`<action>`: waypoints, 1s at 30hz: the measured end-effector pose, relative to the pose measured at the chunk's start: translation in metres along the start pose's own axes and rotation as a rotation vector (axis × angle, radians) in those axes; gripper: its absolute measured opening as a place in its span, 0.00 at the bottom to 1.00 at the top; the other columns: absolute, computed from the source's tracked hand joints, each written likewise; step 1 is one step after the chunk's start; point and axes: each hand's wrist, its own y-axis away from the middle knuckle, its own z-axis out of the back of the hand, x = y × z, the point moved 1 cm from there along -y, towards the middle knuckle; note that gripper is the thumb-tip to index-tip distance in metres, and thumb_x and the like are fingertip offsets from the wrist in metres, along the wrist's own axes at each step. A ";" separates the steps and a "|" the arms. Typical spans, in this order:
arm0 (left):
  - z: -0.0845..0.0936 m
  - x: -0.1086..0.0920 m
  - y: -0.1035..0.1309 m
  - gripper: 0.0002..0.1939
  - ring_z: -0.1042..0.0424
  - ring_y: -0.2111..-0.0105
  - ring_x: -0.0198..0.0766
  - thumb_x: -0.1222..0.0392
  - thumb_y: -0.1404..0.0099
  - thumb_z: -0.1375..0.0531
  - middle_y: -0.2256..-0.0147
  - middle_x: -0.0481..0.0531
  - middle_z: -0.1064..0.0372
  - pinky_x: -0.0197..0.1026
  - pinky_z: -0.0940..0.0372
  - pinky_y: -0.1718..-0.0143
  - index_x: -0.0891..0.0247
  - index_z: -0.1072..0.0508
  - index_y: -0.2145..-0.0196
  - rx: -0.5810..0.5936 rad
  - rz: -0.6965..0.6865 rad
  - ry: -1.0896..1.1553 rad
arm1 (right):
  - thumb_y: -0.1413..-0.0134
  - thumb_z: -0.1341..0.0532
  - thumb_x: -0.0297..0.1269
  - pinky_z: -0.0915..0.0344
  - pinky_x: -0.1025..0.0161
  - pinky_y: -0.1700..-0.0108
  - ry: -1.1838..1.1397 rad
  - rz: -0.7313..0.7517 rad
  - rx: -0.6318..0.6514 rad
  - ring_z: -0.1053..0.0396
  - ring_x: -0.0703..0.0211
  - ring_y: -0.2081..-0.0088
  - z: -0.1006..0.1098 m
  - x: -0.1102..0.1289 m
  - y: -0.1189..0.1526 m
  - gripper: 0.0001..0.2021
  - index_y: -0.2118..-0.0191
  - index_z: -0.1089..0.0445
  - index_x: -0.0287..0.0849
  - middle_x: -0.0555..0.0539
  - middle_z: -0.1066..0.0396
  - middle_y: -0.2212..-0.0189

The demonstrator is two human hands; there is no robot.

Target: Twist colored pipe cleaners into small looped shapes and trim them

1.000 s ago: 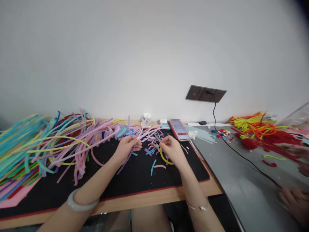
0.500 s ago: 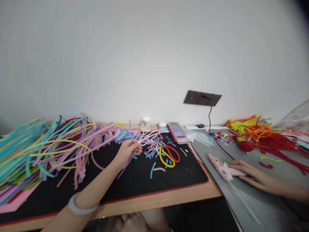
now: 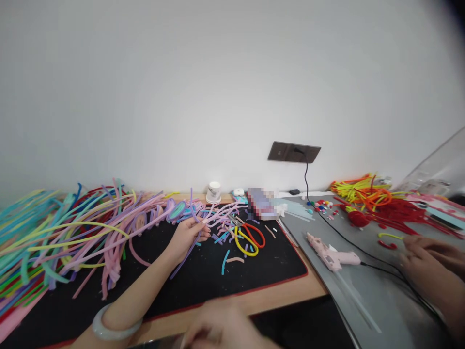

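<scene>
My left hand (image 3: 191, 236), a pale bangle (image 3: 114, 324) on its wrist, is closed on a purple pipe cleaner (image 3: 186, 259) above the black mat (image 3: 274, 264). One end of the pipe cleaner points up and the other slants down to the left. Blurred by motion, my right hand (image 3: 228, 324) is at the near table edge, its grip unclear. Scissors (image 3: 250, 240) with one red and one yellow handle lie on the mat, among short cut pieces of pipe cleaner (image 3: 225, 261).
A large pile of coloured pipe cleaners (image 3: 109, 232) covers the left side. Behind are a white cup (image 3: 213, 191) and a partly pixelated box (image 3: 262, 203). On the grey table to the right, a pink glue gun (image 3: 332, 254) lies near a co-worker's hands (image 3: 432, 264).
My right hand has risen from below the table edge and moved right. My left hand keeps hold of the pipe cleaner. The co-worker's hand has left the glue gun.
</scene>
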 end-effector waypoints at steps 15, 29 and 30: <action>-0.004 0.002 0.005 0.16 0.28 0.76 0.31 0.51 0.47 0.33 0.75 0.48 0.28 0.32 0.34 0.73 0.64 0.31 0.69 0.222 0.080 0.028 | 0.53 0.36 0.41 0.45 0.71 0.84 -0.251 -0.007 -0.174 0.41 0.68 0.85 0.105 -0.036 -0.125 0.10 0.68 0.34 0.41 0.55 0.35 0.83; -0.007 0.003 0.004 0.14 0.28 0.77 0.34 0.51 0.47 0.34 0.77 0.49 0.28 0.35 0.34 0.73 0.63 0.31 0.72 0.194 0.069 -0.039 | 0.57 0.34 0.39 0.48 0.71 0.84 -0.503 0.089 -0.402 0.45 0.69 0.86 0.103 -0.058 -0.129 0.11 0.76 0.38 0.42 0.56 0.37 0.86; -0.007 0.003 0.004 0.14 0.28 0.77 0.34 0.51 0.47 0.34 0.77 0.49 0.28 0.35 0.34 0.73 0.63 0.31 0.72 0.187 0.068 -0.049 | 0.58 0.35 0.39 0.48 0.70 0.84 -0.492 0.085 -0.411 0.44 0.69 0.86 0.103 -0.058 -0.129 0.11 0.77 0.38 0.42 0.56 0.37 0.86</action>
